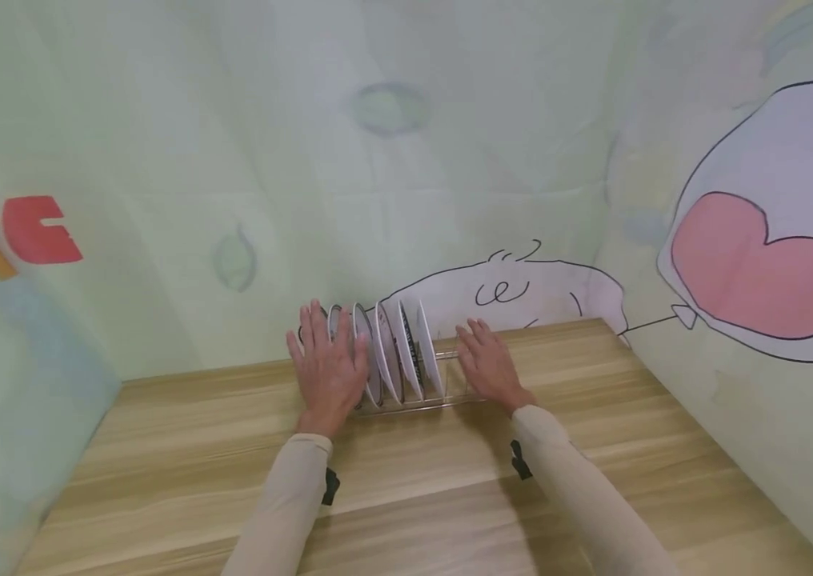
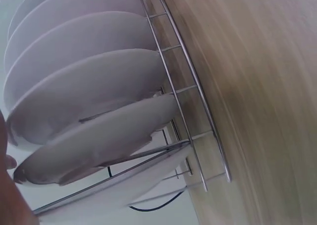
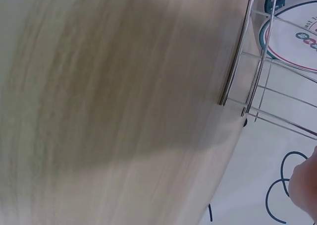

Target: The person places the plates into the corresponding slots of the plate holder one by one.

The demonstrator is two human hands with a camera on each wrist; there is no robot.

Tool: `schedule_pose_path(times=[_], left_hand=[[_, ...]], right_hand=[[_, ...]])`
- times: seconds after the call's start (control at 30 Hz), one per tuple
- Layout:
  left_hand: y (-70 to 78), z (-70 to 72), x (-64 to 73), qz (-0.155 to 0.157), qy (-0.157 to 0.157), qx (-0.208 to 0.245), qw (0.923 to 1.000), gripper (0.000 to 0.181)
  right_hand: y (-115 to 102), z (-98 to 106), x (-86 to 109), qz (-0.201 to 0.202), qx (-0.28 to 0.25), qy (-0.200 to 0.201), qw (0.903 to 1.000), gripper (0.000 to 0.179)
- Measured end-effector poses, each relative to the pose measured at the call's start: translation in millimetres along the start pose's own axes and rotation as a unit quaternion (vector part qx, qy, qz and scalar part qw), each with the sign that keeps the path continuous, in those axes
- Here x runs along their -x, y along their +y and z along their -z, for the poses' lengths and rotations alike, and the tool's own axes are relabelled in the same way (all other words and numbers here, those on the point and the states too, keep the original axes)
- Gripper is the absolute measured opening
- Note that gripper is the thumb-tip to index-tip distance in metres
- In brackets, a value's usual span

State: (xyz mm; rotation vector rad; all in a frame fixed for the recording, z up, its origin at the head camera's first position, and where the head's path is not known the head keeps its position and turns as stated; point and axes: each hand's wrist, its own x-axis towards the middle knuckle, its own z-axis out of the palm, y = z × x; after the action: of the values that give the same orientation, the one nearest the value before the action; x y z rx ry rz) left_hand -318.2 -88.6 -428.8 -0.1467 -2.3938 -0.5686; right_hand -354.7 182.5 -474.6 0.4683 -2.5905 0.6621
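Several white plates stand on edge, side by side, in a metal wire dish rack at the table's back edge. My left hand is at the rack's left end, fingers extended and pointing up, overlapping the leftmost plates. At the other end my right hand lies against the rack, fingers extended, with the rack's wire slots between it and the nearest plate. In the left wrist view the pale plates lean in their slots. A printed plate with a coloured rim shows in the right wrist view.
The wooden table stretches in front of the rack. Behind it rises a pale green backdrop with drawings. A side panel with a pink heart borders the table on the right.
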Motion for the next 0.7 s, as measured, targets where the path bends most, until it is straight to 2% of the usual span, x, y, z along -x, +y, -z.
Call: schedule_pose_path(times=[0.17,0.43,0.6,0.7], left_hand=[[-1.6,-0.3,0.6,0.013,-0.022,0.000,0.9997,0.052],[-4.3,1.0,-0.2,0.016,-0.023,-0.009,0.9996,0.054],[-8.2,-1.2,-1.5,0.021,-0.024,-0.015,0.9994,0.054],[-11.6,-1.9,-3.1,0.024,-0.024,-0.020,0.9992,0.054]], right_hand=[[0,3,1.6,0.003,0.000,-0.016,0.9999,0.047],[-3,0,9.3,-0.016,0.000,-0.049,0.9987,0.049],[-10,0,17.6,-0.026,0.017,-0.042,0.9986,0.048],[-16,0,25.6,-0.023,0.030,-0.023,0.9990,0.046]])
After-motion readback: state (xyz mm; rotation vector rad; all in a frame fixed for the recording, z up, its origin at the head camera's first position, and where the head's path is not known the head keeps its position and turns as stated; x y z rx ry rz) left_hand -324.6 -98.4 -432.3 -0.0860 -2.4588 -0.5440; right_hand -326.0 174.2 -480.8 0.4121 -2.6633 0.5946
